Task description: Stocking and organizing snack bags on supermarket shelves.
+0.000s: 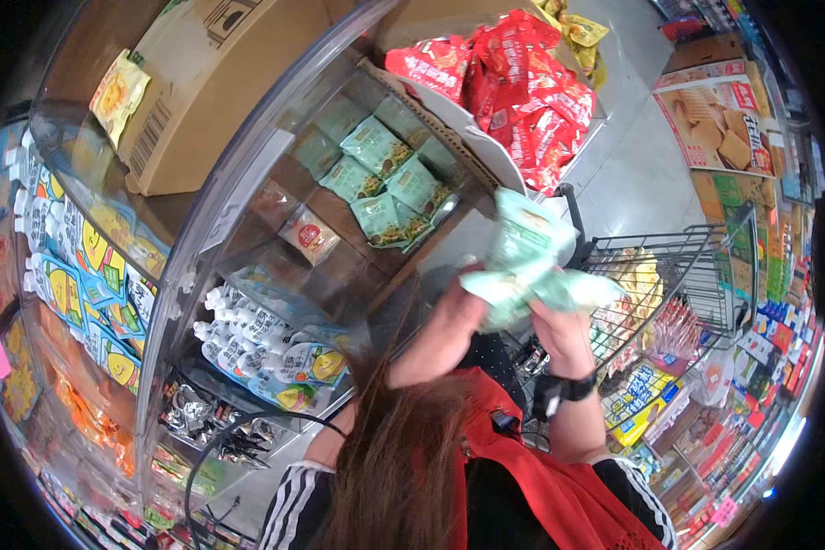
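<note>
My left hand point(459, 313) and my right hand point(562, 333) are raised in front of my chest. Between them they grip a bunch of pale green snack packets point(528, 237), partly blurred. One packet sticks out to the right over the edge of the cart. Ahead and to the left, a clear-walled bin point(432, 237) holds several matching green packets point(378, 148), lying on its brown bottom. A small packet with a red round label point(309, 235) lies in the neighbouring compartment.
Red snack packets point(515, 89) fill a cardboard box beyond the bin. A wire shopping cart point(660, 237) with bagged goods stands at my right. White-capped drink pouches point(268, 350) sit in a nearer bin. An open cardboard box point(227, 89) rests at upper left.
</note>
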Available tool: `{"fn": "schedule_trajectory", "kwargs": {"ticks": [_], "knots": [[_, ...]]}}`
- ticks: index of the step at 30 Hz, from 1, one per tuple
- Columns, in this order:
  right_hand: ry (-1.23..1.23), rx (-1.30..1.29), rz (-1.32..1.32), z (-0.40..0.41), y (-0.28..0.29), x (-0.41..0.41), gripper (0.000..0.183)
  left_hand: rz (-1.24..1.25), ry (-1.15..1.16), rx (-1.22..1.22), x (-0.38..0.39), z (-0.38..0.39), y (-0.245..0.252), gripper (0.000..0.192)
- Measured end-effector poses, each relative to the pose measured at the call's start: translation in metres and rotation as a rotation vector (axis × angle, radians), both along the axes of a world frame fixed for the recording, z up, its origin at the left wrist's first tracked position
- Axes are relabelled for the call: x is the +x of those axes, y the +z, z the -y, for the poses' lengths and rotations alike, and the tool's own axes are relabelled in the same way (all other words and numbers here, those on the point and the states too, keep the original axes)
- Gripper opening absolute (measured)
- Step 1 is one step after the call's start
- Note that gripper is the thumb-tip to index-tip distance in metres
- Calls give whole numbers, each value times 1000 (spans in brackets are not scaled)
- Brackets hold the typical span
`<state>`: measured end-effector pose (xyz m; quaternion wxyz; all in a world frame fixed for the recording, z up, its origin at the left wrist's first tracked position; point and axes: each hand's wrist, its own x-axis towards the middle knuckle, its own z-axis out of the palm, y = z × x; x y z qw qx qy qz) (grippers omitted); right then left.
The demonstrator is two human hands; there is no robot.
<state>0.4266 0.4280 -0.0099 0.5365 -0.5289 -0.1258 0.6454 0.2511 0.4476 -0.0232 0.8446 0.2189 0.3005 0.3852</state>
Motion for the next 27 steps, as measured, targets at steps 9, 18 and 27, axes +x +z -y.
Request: {"fn": "schedule_trajectory", "kwargs": {"ticks": [9, 18, 27], "knots": [[580, 284, 762, -81, -17, -61, 38, -46, 400, -185, -39, -36, -30, 64], [980, 286, 1364, -145, -80, -94, 21, -642, 861, -249, -49, -77, -138, 44], [1055, 57, 1342, -145, -102, -80, 40, -782, 1097, -465, -50, -89, -140, 38]]}}
